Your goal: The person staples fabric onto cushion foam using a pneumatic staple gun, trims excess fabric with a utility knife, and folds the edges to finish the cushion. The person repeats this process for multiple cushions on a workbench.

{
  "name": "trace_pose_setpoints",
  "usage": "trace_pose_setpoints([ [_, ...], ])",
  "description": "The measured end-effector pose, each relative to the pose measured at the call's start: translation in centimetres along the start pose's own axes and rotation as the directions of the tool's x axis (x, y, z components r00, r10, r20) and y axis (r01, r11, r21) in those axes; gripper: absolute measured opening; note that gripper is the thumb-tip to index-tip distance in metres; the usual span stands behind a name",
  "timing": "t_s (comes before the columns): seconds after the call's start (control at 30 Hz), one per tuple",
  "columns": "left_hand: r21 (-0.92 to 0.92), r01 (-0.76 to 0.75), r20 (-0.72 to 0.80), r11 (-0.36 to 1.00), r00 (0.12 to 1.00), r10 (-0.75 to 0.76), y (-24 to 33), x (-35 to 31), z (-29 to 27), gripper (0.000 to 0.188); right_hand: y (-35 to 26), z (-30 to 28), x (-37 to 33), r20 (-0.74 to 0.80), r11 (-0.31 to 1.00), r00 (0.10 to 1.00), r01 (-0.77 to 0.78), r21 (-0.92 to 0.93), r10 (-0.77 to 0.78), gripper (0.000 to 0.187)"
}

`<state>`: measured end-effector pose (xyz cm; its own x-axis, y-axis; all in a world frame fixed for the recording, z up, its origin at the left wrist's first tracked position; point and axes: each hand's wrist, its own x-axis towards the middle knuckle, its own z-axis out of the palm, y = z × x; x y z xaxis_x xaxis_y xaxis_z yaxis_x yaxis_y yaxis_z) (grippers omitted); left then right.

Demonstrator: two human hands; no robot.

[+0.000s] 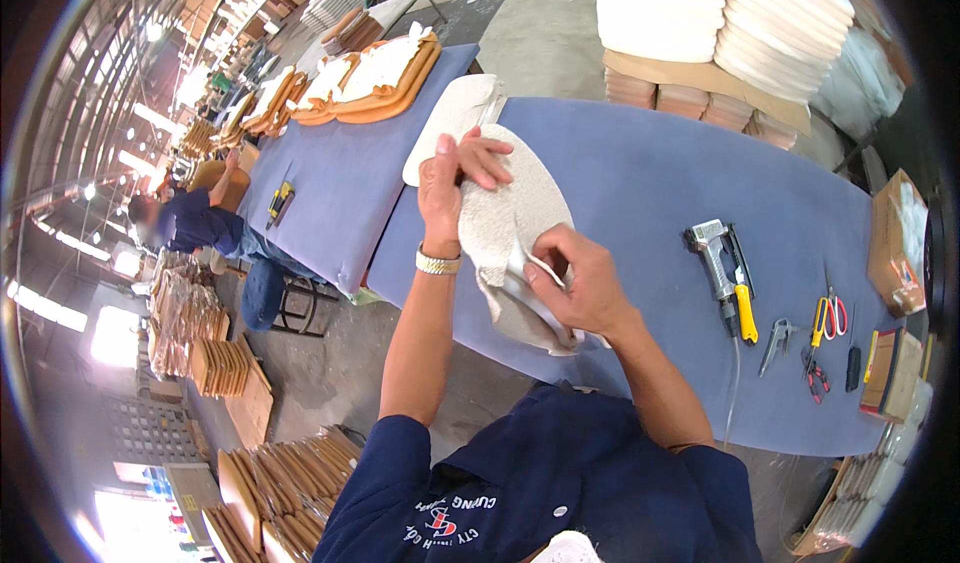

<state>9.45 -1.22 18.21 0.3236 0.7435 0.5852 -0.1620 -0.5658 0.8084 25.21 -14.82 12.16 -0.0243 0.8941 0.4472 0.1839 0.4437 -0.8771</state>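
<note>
A cream, nubby fabric cover (535,188) with a rounded end is tilted up in front of me at the near edge of the blue-topped table (640,183). Its lower part gapes and shows a smooth pale inside. My left hand (455,178), with a watch at the wrist, lies against the cover's left side. Its thumb points up, apart from the fingers, which rest across the fabric. Lower down, my right hand (585,283) pinches the cover's folded edge between thumb and fingers. Behind the cover lies a pale, rounded pad (455,123).
To the right lie a staple gun (715,263) with a hose, yellow-handled scissors (822,318), pliers (815,375) and a cardboard box (898,243). White pads (660,13) are stacked beyond the table. A co-worker (205,213) sits at the left near orange-brown cushions (385,83).
</note>
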Motion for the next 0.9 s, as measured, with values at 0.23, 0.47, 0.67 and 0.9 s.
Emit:
trace_pose_setpoints([
  [0.23, -0.099, 0.025, 0.021, 0.995, 1.000, -0.023, -1.9, 2.7, 2.9, 0.068, -1.1, -1.6, 2.5, -0.118, 0.853, 0.888, 0.378, -0.361, -0.444, 0.054],
  [0.47, -0.132, 0.128, 0.069, 0.983, 0.990, -0.120, -3.6, 4.7, 7.2, 0.070, 1.8, -5.8, 3.4, -0.150, 0.797, 0.828, 0.447, -0.406, -0.541, 0.028],
  [0.67, 0.089, 0.009, 0.115, 0.996, 0.993, -0.019, -5.5, 0.5, 8.6, 0.057, 2.1, -7.8, 4.1, -0.258, 0.862, 0.853, 0.349, -0.367, -0.454, 0.008],
  [0.9, 0.369, 0.196, 0.018, 0.909, 0.976, -0.218, -6.4, -14.9, 9.6, 0.062, 1.3, -9.8, 5.4, -0.234, 0.843, 0.859, 0.331, -0.423, -0.455, 0.009],
])
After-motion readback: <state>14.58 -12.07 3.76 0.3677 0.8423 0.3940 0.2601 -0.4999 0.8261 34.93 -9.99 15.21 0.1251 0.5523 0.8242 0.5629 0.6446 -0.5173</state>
